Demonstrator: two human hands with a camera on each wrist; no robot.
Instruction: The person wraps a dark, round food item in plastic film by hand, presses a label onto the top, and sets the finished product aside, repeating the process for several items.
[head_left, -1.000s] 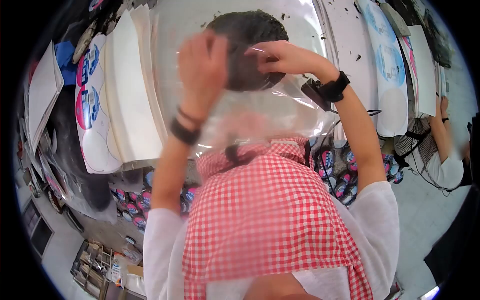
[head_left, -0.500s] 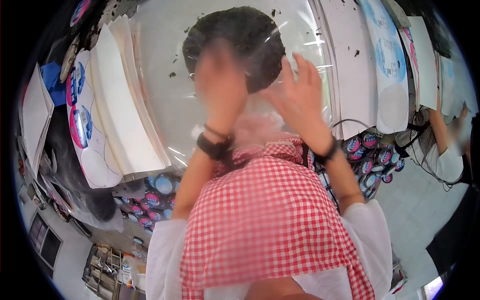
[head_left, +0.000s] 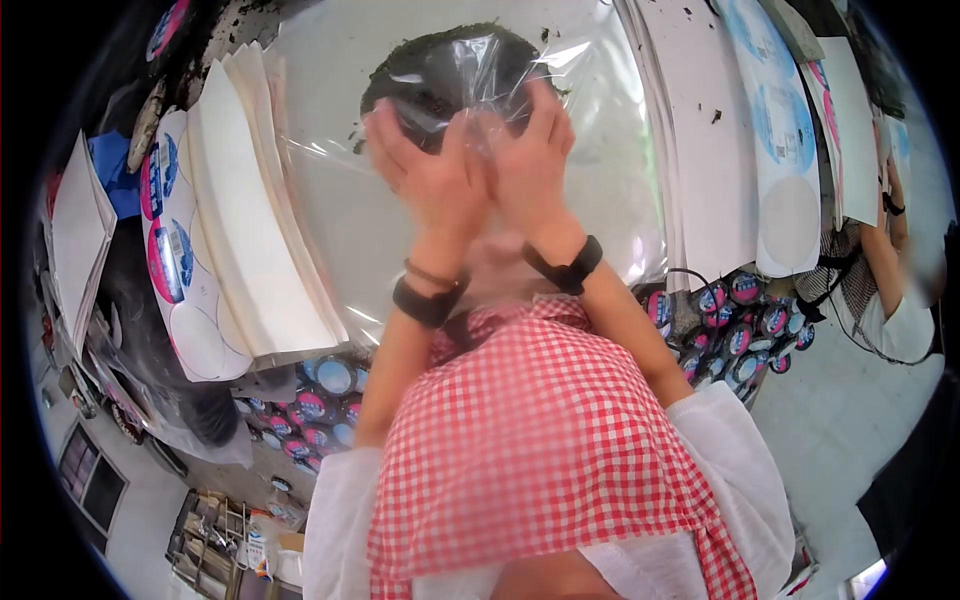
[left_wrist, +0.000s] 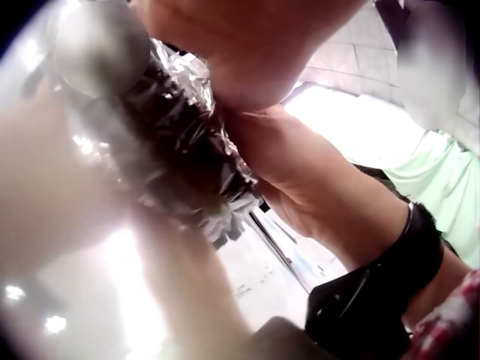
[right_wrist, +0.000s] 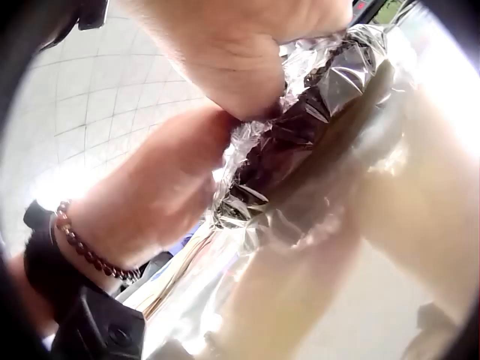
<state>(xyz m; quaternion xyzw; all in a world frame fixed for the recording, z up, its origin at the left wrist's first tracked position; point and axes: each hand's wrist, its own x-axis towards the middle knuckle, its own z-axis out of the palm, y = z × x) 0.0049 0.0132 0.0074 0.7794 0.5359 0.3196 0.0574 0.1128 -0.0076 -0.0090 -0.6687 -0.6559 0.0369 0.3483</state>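
A dark round cake-like disc (head_left: 440,75) lies at the top middle of the head view, partly covered by clear plastic film (head_left: 482,62). My left hand (head_left: 440,175) and right hand (head_left: 530,150) are side by side over its near edge, fingers curled on gathered film, thumbs close together. In the left wrist view crinkled film (left_wrist: 199,142) bunches beside the hands. The right wrist view shows the film (right_wrist: 300,127) pleated under a hand (right_wrist: 247,60), with the dark disc behind it. The hidden fingertips cannot be made out.
White paper sheets (head_left: 240,200) are stacked at the left, beside printed label sheets (head_left: 172,250). More white sheets (head_left: 705,150) and blue label sheets (head_left: 785,140) lie at the right. Many small round labelled packs (head_left: 310,405) are below the table edge. Another person's arm (head_left: 882,265) shows far right.
Both hands have come together at the disc's near edge. The right hand, spread apart from the left before, has moved up and inward, and the film is now gathered between them over the disc.
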